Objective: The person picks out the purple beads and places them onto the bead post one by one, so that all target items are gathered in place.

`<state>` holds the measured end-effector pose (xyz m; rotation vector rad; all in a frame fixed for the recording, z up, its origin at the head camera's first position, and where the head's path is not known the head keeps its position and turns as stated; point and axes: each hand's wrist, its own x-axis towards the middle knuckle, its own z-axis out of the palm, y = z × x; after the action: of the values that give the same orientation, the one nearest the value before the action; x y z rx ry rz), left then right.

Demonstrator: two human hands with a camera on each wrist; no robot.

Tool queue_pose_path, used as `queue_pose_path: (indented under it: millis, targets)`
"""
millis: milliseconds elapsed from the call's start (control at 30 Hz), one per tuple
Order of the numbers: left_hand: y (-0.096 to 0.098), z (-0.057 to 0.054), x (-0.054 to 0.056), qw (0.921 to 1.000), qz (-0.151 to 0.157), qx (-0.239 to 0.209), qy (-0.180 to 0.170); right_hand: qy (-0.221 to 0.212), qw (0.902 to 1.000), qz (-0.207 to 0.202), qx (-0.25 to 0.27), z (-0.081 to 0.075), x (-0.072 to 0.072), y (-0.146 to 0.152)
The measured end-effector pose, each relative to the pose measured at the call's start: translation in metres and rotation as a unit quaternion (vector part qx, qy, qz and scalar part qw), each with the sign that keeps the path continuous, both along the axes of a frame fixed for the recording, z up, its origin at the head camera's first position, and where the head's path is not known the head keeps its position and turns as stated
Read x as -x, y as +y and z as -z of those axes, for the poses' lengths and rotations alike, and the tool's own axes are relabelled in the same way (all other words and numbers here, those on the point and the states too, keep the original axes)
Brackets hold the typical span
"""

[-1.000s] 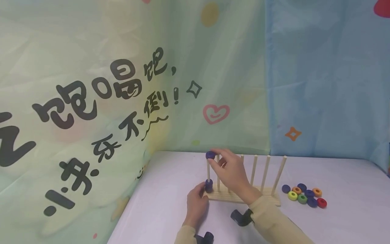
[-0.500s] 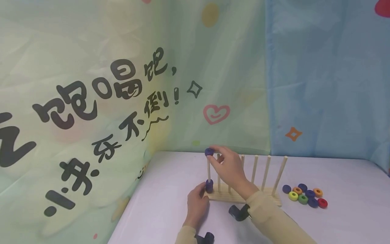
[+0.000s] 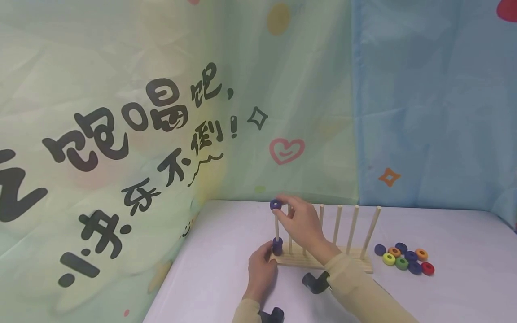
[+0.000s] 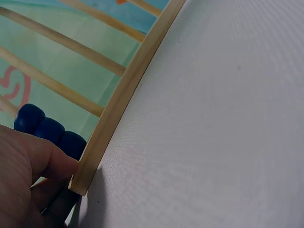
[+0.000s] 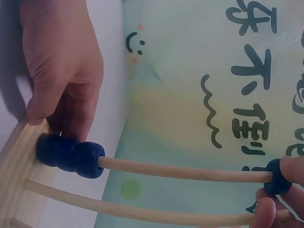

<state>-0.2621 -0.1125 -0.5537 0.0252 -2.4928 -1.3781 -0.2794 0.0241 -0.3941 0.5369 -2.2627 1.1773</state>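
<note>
A wooden peg rack [image 3: 323,261] stands on the table with a row of upright pegs. Three blue beads [image 5: 76,156] are stacked at the foot of its leftmost peg [image 5: 185,170]. My left hand [image 3: 260,269] holds the rack's left end, thumb on the front edge in the left wrist view. At the top of that peg, my right hand [image 3: 303,224] pinches another blue bead [image 3: 275,204] between thumb and finger. In the right wrist view this bead [image 5: 277,176] meets the peg's tip; whether the tip is inside its hole I cannot tell.
Right of the rack lie several loose beads: blue [image 3: 414,268], orange [image 3: 421,255], yellow [image 3: 389,259], green [image 3: 401,263] and red [image 3: 427,268]. Black wrist-camera mounts [image 3: 315,282] project near the hands. A printed cloth backdrop [image 3: 282,112] rises behind the white table [image 3: 464,287].
The pinched blue bead rose a little, then came down slightly and shifted left, its hole now showing. My left hand stays on the rack's end.
</note>
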Motion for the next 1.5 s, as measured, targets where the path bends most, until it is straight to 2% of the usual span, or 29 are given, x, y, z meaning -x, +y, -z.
queue_pose_path:
  millis: [533,867,1000,1200,1333,1500]
  targets:
    - [0.001,0.000,0.000,1.0000,0.000,0.007,-0.007,-0.016,0.9998,0.004,-0.008,0.007,0.000,0.001]
    - [0.001,-0.001,0.000,1.0000,-0.003,0.004,-0.008,-0.007,0.9999,-0.002,0.015,0.012,-0.002,0.003]
    - [0.001,-0.001,0.000,1.0000,-0.003,0.000,-0.004,0.014,0.9992,-0.001,0.038,0.009,-0.006,0.005]
    - [0.001,-0.002,-0.001,1.0000,0.000,-0.003,-0.001,0.061,0.9949,-0.020,0.079,0.004,-0.014,0.012]
    - [0.001,-0.003,-0.002,1.0000,-0.001,0.001,-0.002,0.076,0.9935,-0.020,0.082,0.011,-0.018,0.018]
    - [0.001,-0.003,-0.002,1.0000,-0.002,0.000,0.000,0.068,0.9942,-0.010,0.083,0.027,-0.022,0.026]
